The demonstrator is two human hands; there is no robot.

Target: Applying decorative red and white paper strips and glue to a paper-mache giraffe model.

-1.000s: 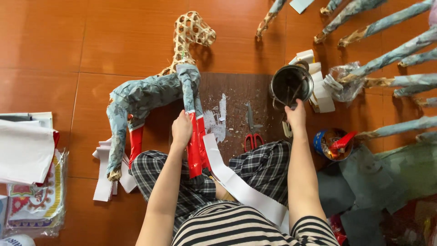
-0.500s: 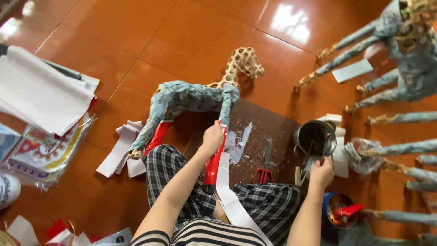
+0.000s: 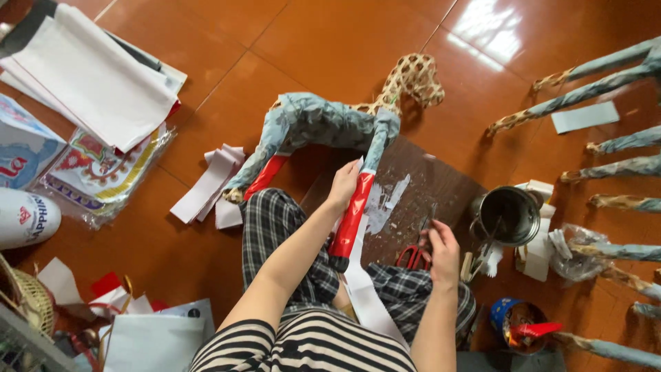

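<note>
Orange-brown tiled floor (image 3: 330, 41) carries a paper-covered animal frame (image 3: 323, 124), lying across the lap. Left hand (image 3: 344, 186), fingers closed, grips its red-wrapped front leg (image 3: 350, 220). Right hand (image 3: 444, 251) rests on the red-handled scissors (image 3: 416, 248), fingers curled over them, beside a metal pot (image 3: 509, 215).

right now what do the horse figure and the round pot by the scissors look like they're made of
Horse figure: seemingly a woven cane frame, bare lattice at the head, body wrapped in matte grey-blue paper, legs in glossy red.
Pot: probably metal, dull grey sheen with a thin rim.
Scissors: red handles, likely plastic.
</note>
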